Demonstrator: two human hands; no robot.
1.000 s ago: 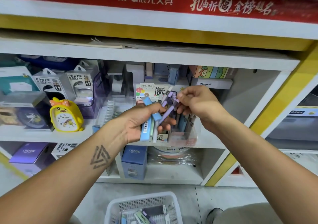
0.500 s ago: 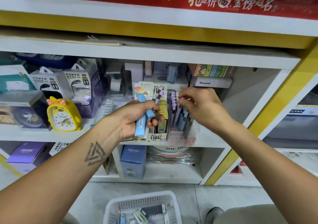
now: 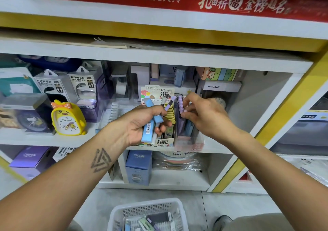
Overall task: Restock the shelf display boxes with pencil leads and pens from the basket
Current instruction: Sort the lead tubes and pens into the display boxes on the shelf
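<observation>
Our left fingers [image 3: 160,124] are curled tight around a bundle: a light blue pencil-lead case [image 3: 148,124] with a barcode label, a second blue case behind it, and two pens [image 3: 168,101] with lilac and dark barrels that stick up past our thumb. Our right fingers [image 3: 186,104] are bent and drawn together over the lilac caps of the pens [image 3: 180,104] standing in the clear display box [image 3: 190,143]; we cannot tell whether they pinch a cap or only touch it. Our left hand [image 3: 142,124] hangs just in front of the cardboard lead display box [image 3: 164,141], printed 0.7 and 100, and hides most of its contents; a row of yellow-striped lead cases [image 3: 170,115] shows between our two hands. Our right hand [image 3: 204,115] covers the right part of the pen box.

Both boxes stand side by side, touching, on the middle shelf [image 3: 44,140]. Farther left on that shelf we see a yellow duck alarm clock [image 3: 68,119] and two power bank packs [image 3: 71,87] behind it. A blue CRUHRE box [image 3: 139,166] stands on the shelf below. On the floor, near our feet, the white basket [image 3: 147,207] holds more cases in mixed colours.
</observation>
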